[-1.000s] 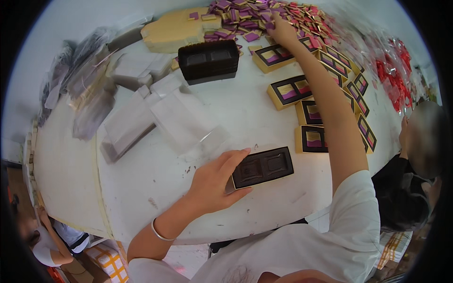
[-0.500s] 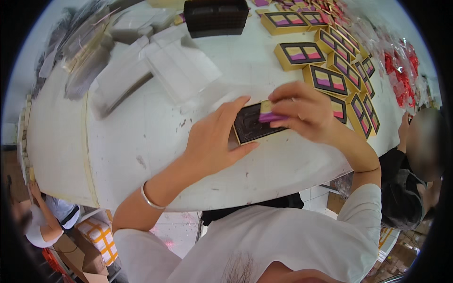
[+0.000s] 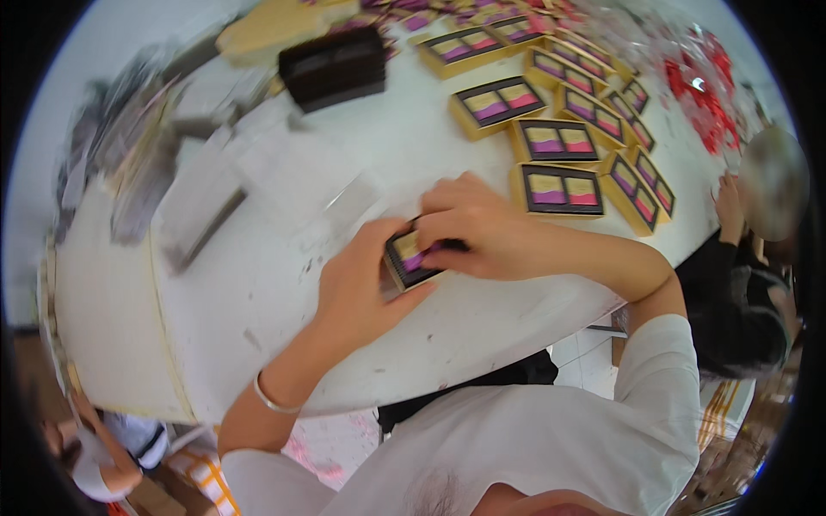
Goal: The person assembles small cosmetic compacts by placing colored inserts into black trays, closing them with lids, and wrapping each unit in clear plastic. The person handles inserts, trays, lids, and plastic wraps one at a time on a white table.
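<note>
In front of me on the white table is a small gold box with a black compartment tray (image 3: 419,276). My left hand (image 3: 351,277) holds it by its left end, thumb along the near side and fingers at the far side. A purple-and-gold packet (image 3: 408,249) lies in the tray's left part. My right hand (image 3: 486,230) reaches over the box from the right, its bent fingers closed on the packet and hiding most of the tray's right part. Beyond the right forearm stands a filled gold box (image 3: 564,191) with a purple-and-gold and a pink-and-gold packet side by side.
Several more filled boxes (image 3: 497,105) spread over the right of the table. A stack of black trays (image 3: 334,70) stands at the back, near loose packets (image 3: 413,21). Clear plastic pieces (image 3: 284,168) lie to the left. Red wrapped items (image 3: 699,90) and a person (image 3: 731,314) are at right.
My right hand has brought the purple-and-gold packet from above the tray down into its left part. Both hands and the box have moved left in the picture, and the view has turned.
</note>
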Tool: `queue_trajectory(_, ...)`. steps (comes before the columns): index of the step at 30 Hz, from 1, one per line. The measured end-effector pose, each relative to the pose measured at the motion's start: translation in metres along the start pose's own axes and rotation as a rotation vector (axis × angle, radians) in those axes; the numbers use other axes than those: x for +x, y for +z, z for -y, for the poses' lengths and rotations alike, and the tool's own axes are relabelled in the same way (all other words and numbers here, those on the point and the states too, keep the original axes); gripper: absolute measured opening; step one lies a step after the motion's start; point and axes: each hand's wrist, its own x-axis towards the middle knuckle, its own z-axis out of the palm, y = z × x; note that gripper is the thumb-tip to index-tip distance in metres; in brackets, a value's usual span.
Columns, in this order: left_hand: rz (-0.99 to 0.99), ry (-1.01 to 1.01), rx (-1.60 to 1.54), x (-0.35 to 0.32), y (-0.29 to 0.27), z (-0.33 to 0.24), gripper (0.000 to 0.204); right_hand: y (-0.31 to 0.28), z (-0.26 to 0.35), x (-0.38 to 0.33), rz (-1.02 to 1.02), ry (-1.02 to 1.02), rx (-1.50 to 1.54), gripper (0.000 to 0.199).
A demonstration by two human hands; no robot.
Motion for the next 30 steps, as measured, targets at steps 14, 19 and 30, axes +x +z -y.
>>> queue_trajectory(14,0.045,0.052,0.019,0.006,-0.001,-0.001,0.032,-0.179,-0.215,0.003,-0.785,0.476,-0.408,0.028)
queue_trajectory(19,0.076,0.047,-0.005,0.006,-0.006,0.002,0.033,-0.24,-0.325,-0.019,-0.3,0.963,-0.548,0.041)
queue_trajectory(30,0.01,0.091,0.0,0.008,0.0,0.007,0.034,-0.193,-0.196,-0.011,-0.769,0.438,-0.277,0.034)
